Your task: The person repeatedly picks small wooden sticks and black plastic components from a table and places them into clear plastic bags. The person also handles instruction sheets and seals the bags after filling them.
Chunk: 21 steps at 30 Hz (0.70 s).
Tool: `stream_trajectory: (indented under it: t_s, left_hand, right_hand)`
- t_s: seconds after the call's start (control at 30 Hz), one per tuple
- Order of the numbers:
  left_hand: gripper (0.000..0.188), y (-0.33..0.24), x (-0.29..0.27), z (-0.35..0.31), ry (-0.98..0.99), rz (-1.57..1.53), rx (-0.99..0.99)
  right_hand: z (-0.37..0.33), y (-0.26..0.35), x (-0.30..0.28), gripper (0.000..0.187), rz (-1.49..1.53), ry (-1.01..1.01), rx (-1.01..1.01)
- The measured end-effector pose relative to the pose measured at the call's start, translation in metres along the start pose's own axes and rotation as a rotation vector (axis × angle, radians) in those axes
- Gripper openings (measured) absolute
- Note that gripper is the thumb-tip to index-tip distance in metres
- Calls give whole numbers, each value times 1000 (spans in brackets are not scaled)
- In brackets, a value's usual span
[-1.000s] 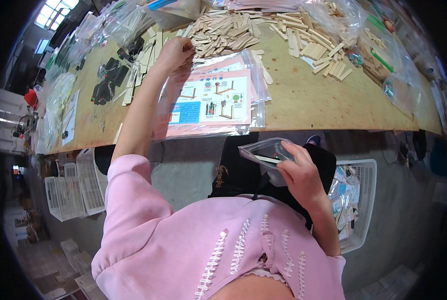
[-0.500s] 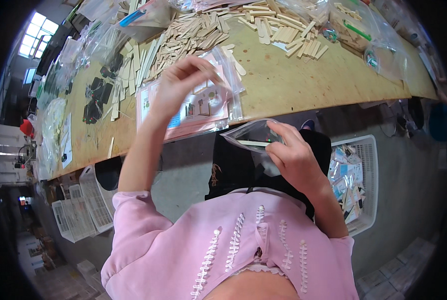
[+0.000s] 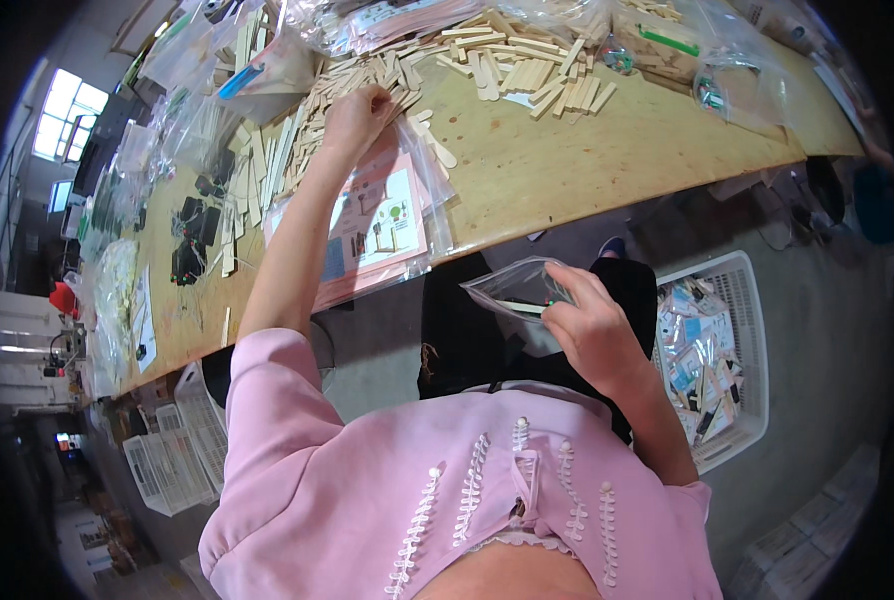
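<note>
Sticks [image 3: 391, 74] are lying around the left hand [image 3: 355, 120], whose grip one cannot tell; the right hand [image 3: 595, 322] is grasping a bag [image 3: 502, 286].

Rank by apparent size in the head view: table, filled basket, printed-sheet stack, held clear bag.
1. Table
2. Filled basket and printed-sheet stack: unsure which is larger, left forearm hides part
3. Held clear bag
</note>
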<state>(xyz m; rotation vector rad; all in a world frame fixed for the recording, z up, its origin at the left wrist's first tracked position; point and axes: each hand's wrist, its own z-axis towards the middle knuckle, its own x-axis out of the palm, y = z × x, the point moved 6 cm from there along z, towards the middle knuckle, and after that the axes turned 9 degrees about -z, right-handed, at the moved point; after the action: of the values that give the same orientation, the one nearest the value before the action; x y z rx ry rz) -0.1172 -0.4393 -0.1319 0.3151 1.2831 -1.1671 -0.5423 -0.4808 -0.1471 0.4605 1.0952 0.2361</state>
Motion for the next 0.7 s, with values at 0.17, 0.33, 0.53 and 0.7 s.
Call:
stream_trajectory:
  t_s: [0.17,0.33,0.53,0.7]
  left_hand:
    - [42,-20,17,24,142,468,0]
    - [37,-17,23,41,412,297,-123]
    - [38,-20,24,20,350,-56,-17]
    - [26,-21,31,18,348,-49,57]
  right_hand:
    - [-17,-12,0,5,22,-11,81]
    - [-23,-16,-1,4,58,-21,104]
    - [-29,-20,-1,3,51,-33,87]
    - [-31,-22,1,3,50,-15,99]
